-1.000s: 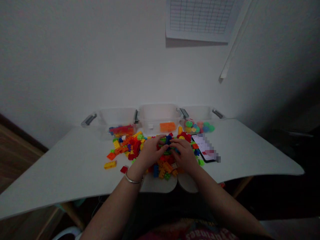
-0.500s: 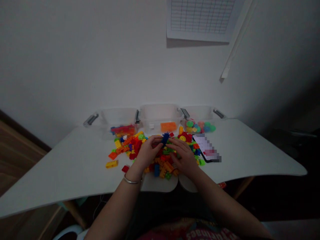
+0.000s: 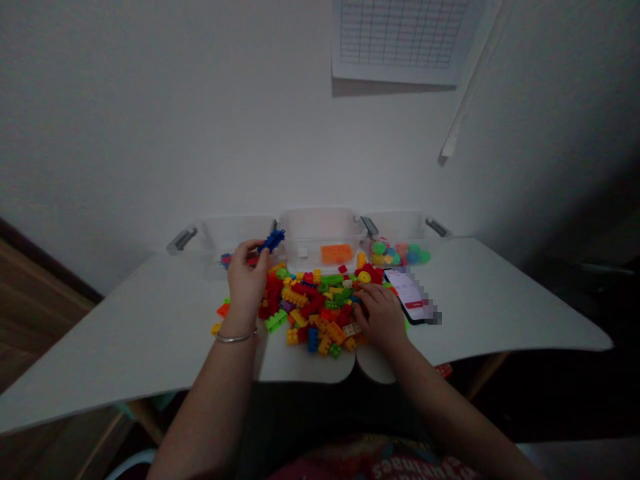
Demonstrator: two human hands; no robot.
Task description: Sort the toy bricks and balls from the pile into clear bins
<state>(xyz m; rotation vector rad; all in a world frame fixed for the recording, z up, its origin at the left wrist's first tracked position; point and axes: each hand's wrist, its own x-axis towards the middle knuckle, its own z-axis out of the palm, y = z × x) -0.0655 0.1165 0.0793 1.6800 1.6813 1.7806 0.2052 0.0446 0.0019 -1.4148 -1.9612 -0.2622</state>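
Left hand (image 3: 246, 277): fingers pinch blue piece (image 3: 271, 241). Right hand (image 3: 383, 313): fingers half-curled at brick pile (image 3: 313, 307), grip unclear. Shirt (image 3: 395, 460) partly reads "urinaes"; phone (image 3: 406, 288) digits blurred.

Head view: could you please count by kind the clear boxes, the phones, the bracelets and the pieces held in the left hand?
Clear plastic boxes: 3
Smartphone: 1
Silver-coloured bracelet: 1
Blue toy piece in left hand: 1
Total: 6
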